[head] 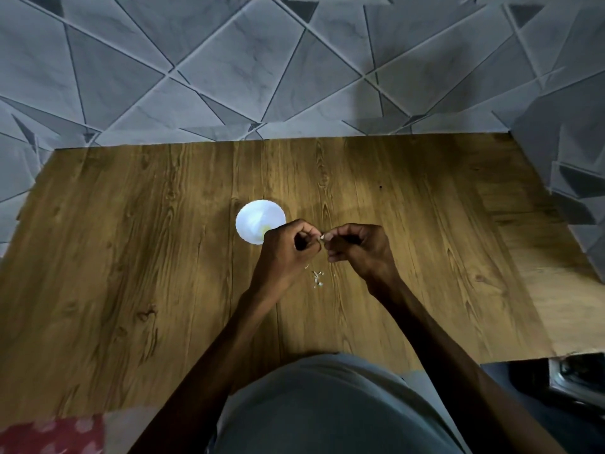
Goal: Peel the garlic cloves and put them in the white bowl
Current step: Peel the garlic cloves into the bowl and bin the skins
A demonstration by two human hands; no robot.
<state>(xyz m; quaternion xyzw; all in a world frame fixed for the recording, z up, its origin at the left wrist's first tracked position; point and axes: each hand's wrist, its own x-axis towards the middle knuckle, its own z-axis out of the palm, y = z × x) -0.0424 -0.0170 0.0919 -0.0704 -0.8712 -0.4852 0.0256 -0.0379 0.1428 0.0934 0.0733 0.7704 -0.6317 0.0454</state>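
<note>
step: peeling | left hand and right hand meet, both pinching a small pale garlic clove just beside round white bowl | next: strip skin, drop clove in bowl

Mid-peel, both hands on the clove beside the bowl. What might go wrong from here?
1. The garlic clove is pinched only between fingertips of the left hand and right hand, over the table, not the white bowl; a slipped grip likely drops it on the wood.
2. Loose peel scraps lie below the hands; a sweep might carry some into the bowl.
</note>
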